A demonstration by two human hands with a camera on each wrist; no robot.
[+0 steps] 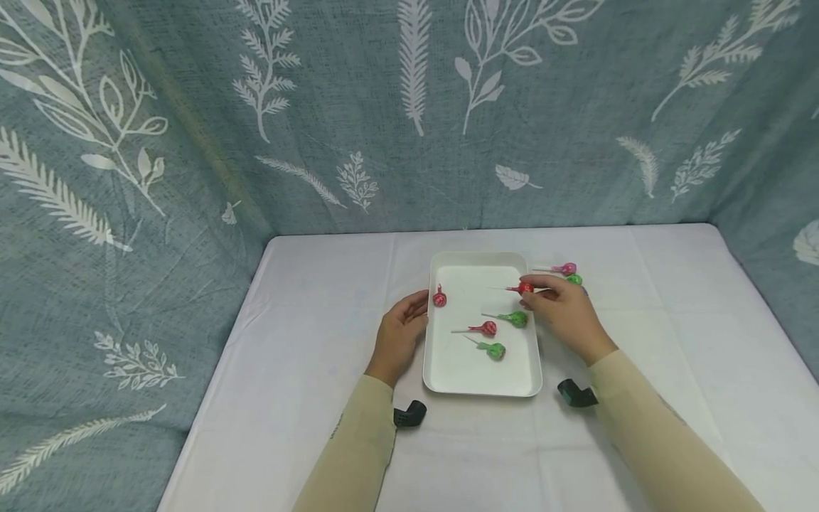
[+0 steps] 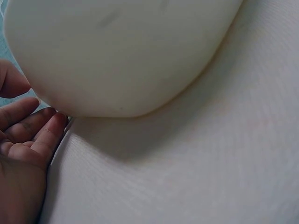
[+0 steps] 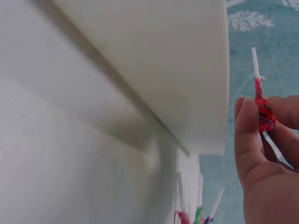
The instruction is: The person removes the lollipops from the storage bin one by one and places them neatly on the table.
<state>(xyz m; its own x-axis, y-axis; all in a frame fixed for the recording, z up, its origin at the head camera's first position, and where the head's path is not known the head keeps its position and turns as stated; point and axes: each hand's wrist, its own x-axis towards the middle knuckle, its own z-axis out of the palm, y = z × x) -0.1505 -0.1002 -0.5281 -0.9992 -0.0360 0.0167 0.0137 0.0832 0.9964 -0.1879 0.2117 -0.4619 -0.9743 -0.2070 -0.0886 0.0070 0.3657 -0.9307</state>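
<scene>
A white tray [image 1: 480,384] lies on the table, bearing two red-wrapped lollipops [image 1: 488,328] and two green-wrapped lollipops [image 1: 517,319]. My right hand [image 1: 566,313] pinches another red-wrapped lollipop [image 3: 265,116] by its candy head, over the tray's right side. Its white stick points left in the head view and upward in the right wrist view. At the tray's left side is my left hand [image 1: 399,338], its fingertips touching the outer wall, fingers loosely bent in the left wrist view.
Beyond my right hand, outside the tray, lie a pink lollipop [image 1: 568,269], a green one [image 1: 574,279] and a partly hidden blue one. Dark wrist devices [image 1: 576,393] sit beside both sleeves. A patterned blue-green curtain [image 1: 384,107] hangs behind the white-covered table [image 1: 333,306].
</scene>
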